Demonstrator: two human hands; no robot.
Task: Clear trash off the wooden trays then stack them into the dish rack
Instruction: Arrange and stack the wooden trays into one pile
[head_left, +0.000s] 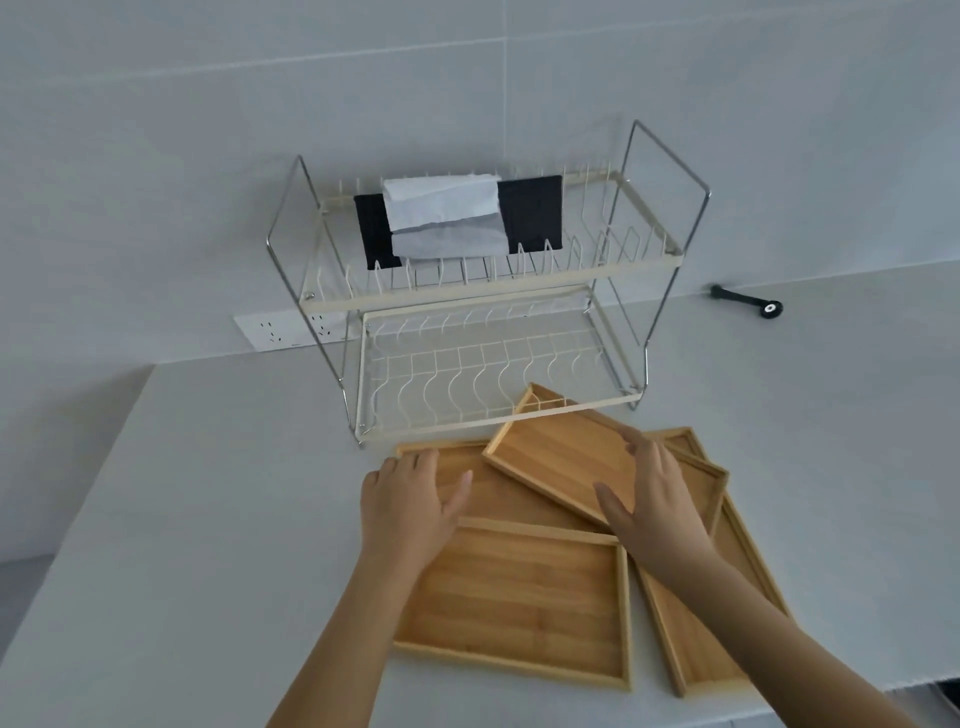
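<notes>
A: Item one, the trays. Where, and held how?

B: Large tray (519, 597) lies flat just below both hands, bare of trash. Small tray (566, 467) rests tilted on the heap between the hands, its far corner against the rack's lower edge. Left hand (410, 493) lies open and flat on a tray beneath, fingers spread, gripping nothing. Right hand (649, 493) is open, fingers over the small tray's right rim, thumb on its near rim; contact, no closed grip. More trays (727, 545) fan out under the right wrist.

A: Handling?

B: Judged: bamboo, stiff, light, smooth, likely to slide on one another. Take by opposite raised rims, one at a time.

A: Beyond the hands?

B: Dish rack (483, 322), two wire tiers, lower tier vacant. Folded cloths (447, 218), black and pale, drape the upper tier.

A: Surface and room?

B: Table (208, 519), pale grey, smooth. Far right of the hands, a black tool (748, 301). Tiled wall (156, 156) with sockets (291, 332) behind the rack.
</notes>
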